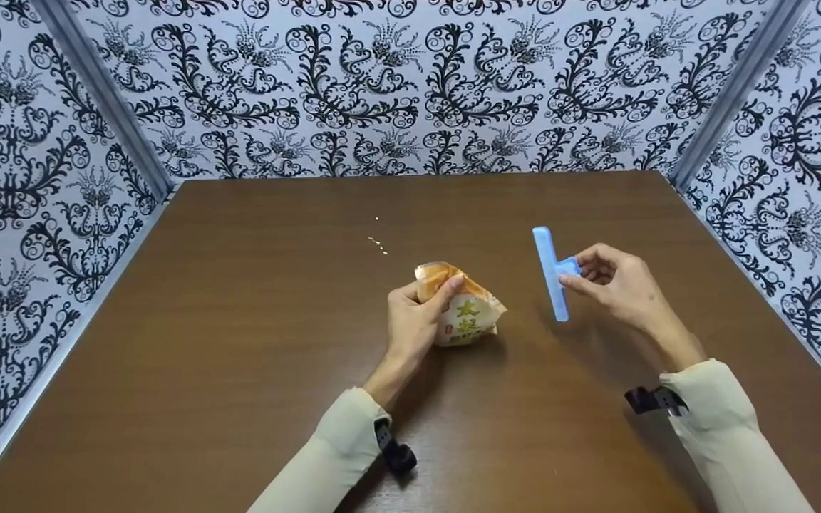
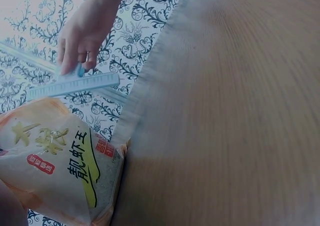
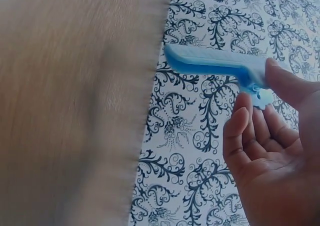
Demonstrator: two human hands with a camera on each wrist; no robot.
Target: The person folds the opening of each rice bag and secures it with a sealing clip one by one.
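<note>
two hands are clamped, we see: the left hand [image 1: 412, 322] grips the printed bag [image 1: 467, 319], which extends right of its thumb; the right hand [image 1: 624, 285] pinches the blue clip [image 1: 550, 274], its long bar left of the fingertips, apart from the bag.

Your left hand [image 1: 412, 324] holds a creased cream-and-orange printed bag [image 1: 469, 320]; to its right, apart from it, your right hand [image 1: 626, 286] pinches a long light-blue clip [image 1: 550, 274] by its short handle.
</note>
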